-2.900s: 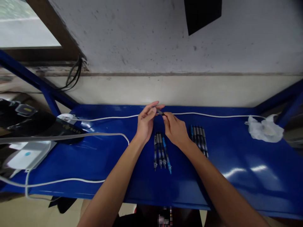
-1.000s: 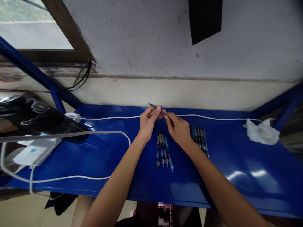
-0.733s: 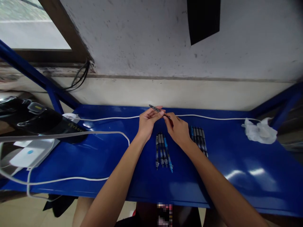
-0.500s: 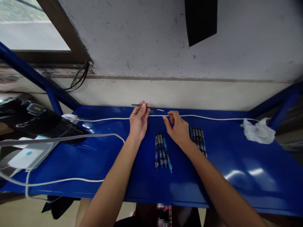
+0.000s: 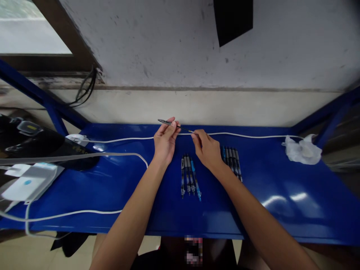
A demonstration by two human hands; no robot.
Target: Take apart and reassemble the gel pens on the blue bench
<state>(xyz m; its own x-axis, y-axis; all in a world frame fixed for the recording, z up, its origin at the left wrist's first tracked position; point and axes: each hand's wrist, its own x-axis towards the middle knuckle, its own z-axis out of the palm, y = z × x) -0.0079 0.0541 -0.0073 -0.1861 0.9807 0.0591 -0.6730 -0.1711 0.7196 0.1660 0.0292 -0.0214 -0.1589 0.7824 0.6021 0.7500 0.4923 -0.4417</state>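
Note:
My left hand (image 5: 164, 144) pinches a dark pen barrel (image 5: 163, 121) whose tip end points up and left. From its other side a thin pen refill (image 5: 184, 129) sticks out toward the right. My right hand (image 5: 207, 149) is closed, thumb and fingers meeting at the refill's free end; whether some small part is also in those fingers is hidden. Below and between the hands lie several pens (image 5: 188, 174), one of them light blue. A second row of pens (image 5: 233, 161) sits beside my right wrist, partly covered by it.
A white cable (image 5: 244, 135) runs along the back of the blue table (image 5: 135, 195) to a crumpled plastic bag (image 5: 302, 150). On the left are a black glossy object (image 5: 50, 146), a white box-like device (image 5: 29, 183) and looped cables. A wall stands behind.
My right hand has closed in, from fingers apart beside the refill to fingers together at its free end. My left hand still holds the barrel. The view has shifted slightly.

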